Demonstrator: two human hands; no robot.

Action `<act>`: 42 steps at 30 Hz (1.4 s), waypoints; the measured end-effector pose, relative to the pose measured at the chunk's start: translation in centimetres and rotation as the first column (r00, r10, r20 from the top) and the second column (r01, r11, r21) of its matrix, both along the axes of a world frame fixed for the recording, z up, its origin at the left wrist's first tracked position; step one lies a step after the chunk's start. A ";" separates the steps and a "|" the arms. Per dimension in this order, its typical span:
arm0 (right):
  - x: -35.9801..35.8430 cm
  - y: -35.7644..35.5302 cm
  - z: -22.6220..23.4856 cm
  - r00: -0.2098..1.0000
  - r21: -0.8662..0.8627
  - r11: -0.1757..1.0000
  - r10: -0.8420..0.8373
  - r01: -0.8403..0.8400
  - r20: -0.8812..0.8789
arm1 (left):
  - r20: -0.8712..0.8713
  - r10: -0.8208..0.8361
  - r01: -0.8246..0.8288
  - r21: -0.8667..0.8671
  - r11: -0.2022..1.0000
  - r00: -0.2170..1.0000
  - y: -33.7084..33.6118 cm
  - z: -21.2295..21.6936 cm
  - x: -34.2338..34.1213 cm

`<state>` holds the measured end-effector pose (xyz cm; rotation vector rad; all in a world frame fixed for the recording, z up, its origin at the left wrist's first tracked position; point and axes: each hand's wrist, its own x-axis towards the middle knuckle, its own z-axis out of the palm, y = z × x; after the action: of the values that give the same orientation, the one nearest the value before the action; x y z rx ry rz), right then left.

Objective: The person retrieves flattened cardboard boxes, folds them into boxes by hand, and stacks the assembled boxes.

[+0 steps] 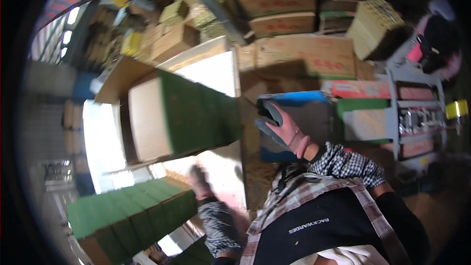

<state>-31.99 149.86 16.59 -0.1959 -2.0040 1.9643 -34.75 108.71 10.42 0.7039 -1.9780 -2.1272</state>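
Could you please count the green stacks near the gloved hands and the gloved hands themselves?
Green stacks: 2, one in the open box, one lower left
Gloved hands: 2, left hand, right hand
Total: 4

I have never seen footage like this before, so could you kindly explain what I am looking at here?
This is one picture from a wide fisheye camera worn on a person's head, tilted and bent at the edges. The person wears pink gloves and checked sleeves. The right hand is raised with open fingers, holding nothing. The left hand is blurred and rests near a white board. Beside it lie green-sided stacks with cardboard ends. Cardboard boxes are piled behind.
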 end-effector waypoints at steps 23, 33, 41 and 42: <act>8.5 12.2 -18.5 0.840 -0.272 0.878 -0.224 0.394 0.495 | -0.114 -0.547 0.334 -0.684 0.649 0.829 24.5 -8.9 -1.8; 4.3 10.8 -10.8 0.947 0.908 0.381 -0.318 0.176 -0.050 | 0.246 -0.737 0.751 0.052 0.658 0.629 28.9 -18.0 0.5; 14.2 8.6 -8.4 0.890 0.748 0.662 -0.370 0.050 0.267 | 0.123 -0.992 0.677 -0.732 -0.081 0.015 39.9 -11.4 7.8; 14.1 7.4 -7.8 0.904 0.715 0.693 -0.361 0.095 0.229 | 0.114 -0.992 0.835 -0.551 -0.013 0.059 39.6 -9.7 7.5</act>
<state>-17.88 157.29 8.75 -0.6181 -2.6385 0.9510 -27.23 148.29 0.67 -1.5592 -2.9285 -1.5565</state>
